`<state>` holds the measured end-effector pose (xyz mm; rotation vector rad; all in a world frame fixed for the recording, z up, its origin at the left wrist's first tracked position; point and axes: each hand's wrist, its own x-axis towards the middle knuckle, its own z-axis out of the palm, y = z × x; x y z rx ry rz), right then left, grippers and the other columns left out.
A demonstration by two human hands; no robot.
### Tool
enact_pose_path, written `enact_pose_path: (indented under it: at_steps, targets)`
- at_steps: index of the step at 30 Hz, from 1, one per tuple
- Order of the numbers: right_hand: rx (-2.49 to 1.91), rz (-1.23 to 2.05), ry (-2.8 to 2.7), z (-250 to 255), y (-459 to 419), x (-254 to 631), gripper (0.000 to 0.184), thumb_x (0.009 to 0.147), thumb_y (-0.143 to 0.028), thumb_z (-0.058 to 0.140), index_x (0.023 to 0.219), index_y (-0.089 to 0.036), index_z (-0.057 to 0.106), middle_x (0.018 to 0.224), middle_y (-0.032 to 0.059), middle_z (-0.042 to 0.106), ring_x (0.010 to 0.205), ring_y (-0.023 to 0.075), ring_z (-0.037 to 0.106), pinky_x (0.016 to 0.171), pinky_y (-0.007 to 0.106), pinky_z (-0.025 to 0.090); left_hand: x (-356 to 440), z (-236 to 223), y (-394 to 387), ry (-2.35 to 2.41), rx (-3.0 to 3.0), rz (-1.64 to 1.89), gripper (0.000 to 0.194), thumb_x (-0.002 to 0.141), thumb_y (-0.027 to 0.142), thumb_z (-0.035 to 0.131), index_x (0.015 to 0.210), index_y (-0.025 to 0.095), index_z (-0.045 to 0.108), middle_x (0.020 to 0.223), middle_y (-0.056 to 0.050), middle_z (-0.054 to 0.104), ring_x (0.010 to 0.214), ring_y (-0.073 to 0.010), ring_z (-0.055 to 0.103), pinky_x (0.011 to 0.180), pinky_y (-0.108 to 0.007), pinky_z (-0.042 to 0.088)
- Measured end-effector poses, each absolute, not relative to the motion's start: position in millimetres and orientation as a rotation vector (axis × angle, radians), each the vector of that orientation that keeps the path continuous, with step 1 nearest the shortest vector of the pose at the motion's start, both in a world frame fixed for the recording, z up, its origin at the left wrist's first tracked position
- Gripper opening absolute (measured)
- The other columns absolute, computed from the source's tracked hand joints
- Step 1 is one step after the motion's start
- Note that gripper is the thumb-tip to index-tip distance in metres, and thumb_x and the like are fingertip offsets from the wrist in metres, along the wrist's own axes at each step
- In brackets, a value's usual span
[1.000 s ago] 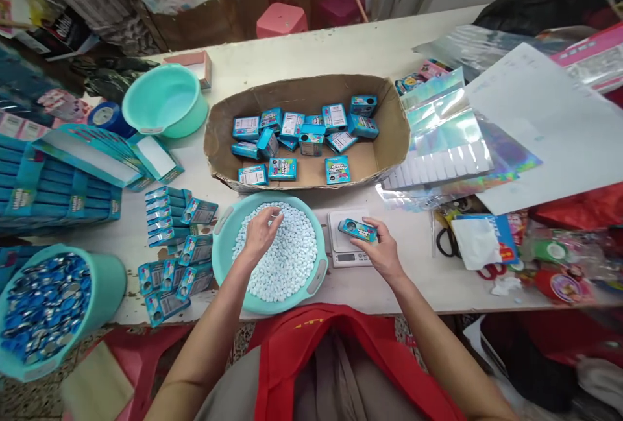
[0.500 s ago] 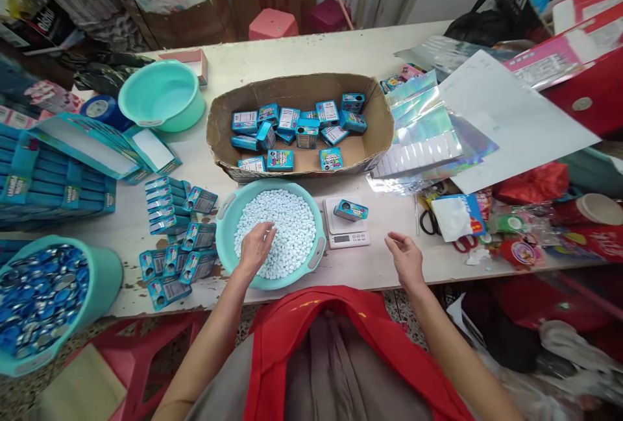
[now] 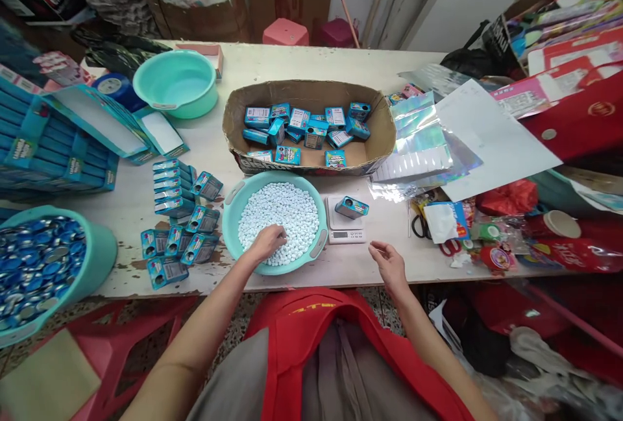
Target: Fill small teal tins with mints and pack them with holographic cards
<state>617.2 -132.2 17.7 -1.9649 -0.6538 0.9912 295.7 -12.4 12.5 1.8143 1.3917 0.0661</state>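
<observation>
Small blue box (image 3: 352, 207) on white scale (image 3: 346, 235); just beside, green tub (image 3: 232, 229) of white pellets (image 3: 280, 210), with curled left hand (image 3: 267, 243) at their surface, grip impossible to tell; opposite, empty right hand (image 3: 390, 266), fingers loosely parted, over bench (image 3: 272, 61).

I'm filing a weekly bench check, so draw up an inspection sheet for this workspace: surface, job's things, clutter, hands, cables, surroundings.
Surface: white table, finish worn in patches toward the front left.
Job's things: small blue box on the digital scale; white pellets in the turquoise basin; more blue boxes in the open carton beyond.
Clutter: iridescent sheets, a large white sheet and loose packets crowd the right side.
Hands: left hand at the pellets, grip hard to tell; right hand near the scale, nothing visible in it.
Cables: nothing seen on the table.
Surroundings: pink stool behind the table; tub of blue and silver pieces at left.
</observation>
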Motion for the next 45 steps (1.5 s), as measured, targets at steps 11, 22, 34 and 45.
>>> enact_pose_path:
  at_steps: [11,22,34,45]
  targets:
    - [-1.894,1.059,-0.769,22,-99,629,0.055,0.056,-0.061,0.072,0.088,-0.016,0.065,0.094,0.0123,0.071,0.085,0.0239,0.064,0.080,0.040,0.049,292,34,-6,1.349,0.865,0.563,0.032,0.065,0.044,0.065,0.077,0.015,0.057,0.065,-0.002,0.059,0.051,-0.0083,0.052,0.042,-0.018,0.033]
    - [-1.903,1.006,-0.583,-4,-134,687,0.052,0.054,-0.058,0.074,0.084,-0.017,0.067,0.089,0.0105,0.071,0.081,0.0235,0.065,0.077,0.041,0.051,479,72,63,1.198,2.150,0.043,0.027,0.073,0.005,0.049,0.085,0.018,0.070,0.092,-0.006,0.061,0.086,-0.0187,0.058,0.074,-0.028,0.044]
    - [-1.892,1.087,-0.358,-29,-151,716,0.046,0.048,-0.051,0.077,0.079,-0.018,0.067,0.080,0.0064,0.070,0.074,0.0205,0.062,0.070,0.036,0.052,472,84,64,1.345,2.047,0.377,0.023,0.078,0.010,0.047,0.088,0.018,0.067,0.090,-0.004,0.066,0.086,-0.0164,0.059,0.081,-0.027,0.044]
    - [-1.871,1.157,-0.457,-31,-130,718,0.047,0.051,-0.050,0.077,0.083,-0.017,0.068,0.081,0.0063,0.070,0.075,0.0196,0.062,0.071,0.036,0.053,401,57,16,1.695,1.452,0.509,0.019,0.075,0.031,0.051,0.080,0.019,0.064,0.079,-0.002,0.067,0.069,-0.0152,0.061,0.067,-0.026,0.047]
